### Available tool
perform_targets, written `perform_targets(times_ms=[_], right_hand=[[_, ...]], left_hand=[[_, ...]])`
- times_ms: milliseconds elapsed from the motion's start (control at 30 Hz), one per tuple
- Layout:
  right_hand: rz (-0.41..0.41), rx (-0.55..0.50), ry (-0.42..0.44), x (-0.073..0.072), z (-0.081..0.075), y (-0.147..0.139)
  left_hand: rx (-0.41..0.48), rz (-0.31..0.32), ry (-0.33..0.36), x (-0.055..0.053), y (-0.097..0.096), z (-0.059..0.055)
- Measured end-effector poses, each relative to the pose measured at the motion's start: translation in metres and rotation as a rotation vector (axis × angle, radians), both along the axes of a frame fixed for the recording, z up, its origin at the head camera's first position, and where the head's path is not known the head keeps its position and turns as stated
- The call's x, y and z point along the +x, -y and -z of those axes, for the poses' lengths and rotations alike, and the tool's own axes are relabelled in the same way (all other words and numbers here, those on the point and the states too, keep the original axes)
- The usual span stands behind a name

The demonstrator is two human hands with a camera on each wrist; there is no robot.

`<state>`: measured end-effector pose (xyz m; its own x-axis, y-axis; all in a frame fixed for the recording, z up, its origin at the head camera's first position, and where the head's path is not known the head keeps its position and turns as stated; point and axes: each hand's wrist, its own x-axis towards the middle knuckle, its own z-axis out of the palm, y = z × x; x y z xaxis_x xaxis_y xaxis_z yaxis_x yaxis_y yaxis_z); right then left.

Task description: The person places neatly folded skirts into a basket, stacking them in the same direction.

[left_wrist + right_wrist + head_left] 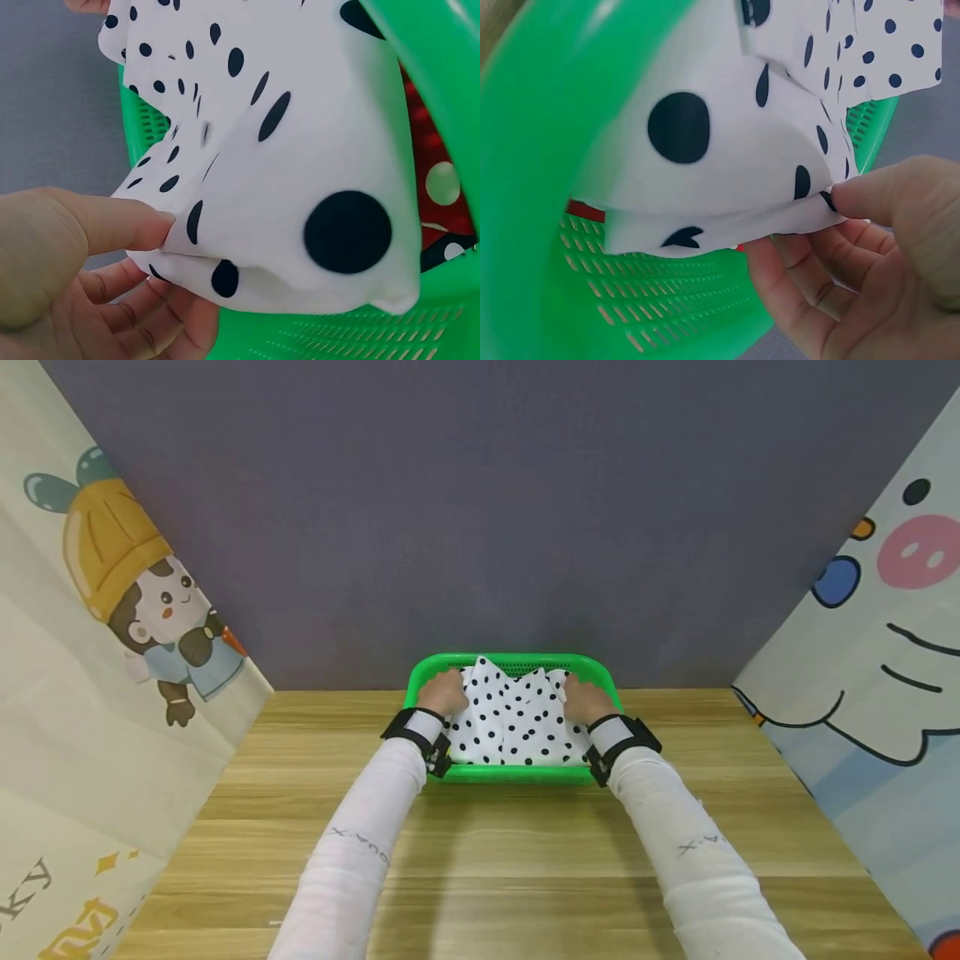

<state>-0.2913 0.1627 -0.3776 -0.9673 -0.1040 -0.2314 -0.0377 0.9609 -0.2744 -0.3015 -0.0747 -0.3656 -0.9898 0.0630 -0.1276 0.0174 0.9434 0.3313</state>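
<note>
A white cloth with black polka dots (517, 718) lies inside a green plastic basket (517, 774). At the basket's left side my left hand (444, 692) pinches the cloth's edge between thumb and fingers, as the left wrist view shows up close. On the opposite side my right hand (588, 702) pinches the other edge the same way. Between the two hands the cloth spreads out, somewhat creased. Under it a red fabric with pale dots (442, 184) shows at the basket's wall; most of that fabric is hidden.
The basket stands on a wooden table (517, 877), close to a dark grey wall panel (510, 510) at the back. Cartoon-printed curtains hang on the left (90, 710) and on the right (862, 710). Perforated sides of the basket rise around the cloth.
</note>
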Motion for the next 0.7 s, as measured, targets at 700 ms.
perform_targets(times_ms=[700], right_hand=[[-0.026,0.045,0.095,0.010,0.000,-0.003]], left_hand=[[-0.042,0.052,0.219,-0.004,0.009,0.009]])
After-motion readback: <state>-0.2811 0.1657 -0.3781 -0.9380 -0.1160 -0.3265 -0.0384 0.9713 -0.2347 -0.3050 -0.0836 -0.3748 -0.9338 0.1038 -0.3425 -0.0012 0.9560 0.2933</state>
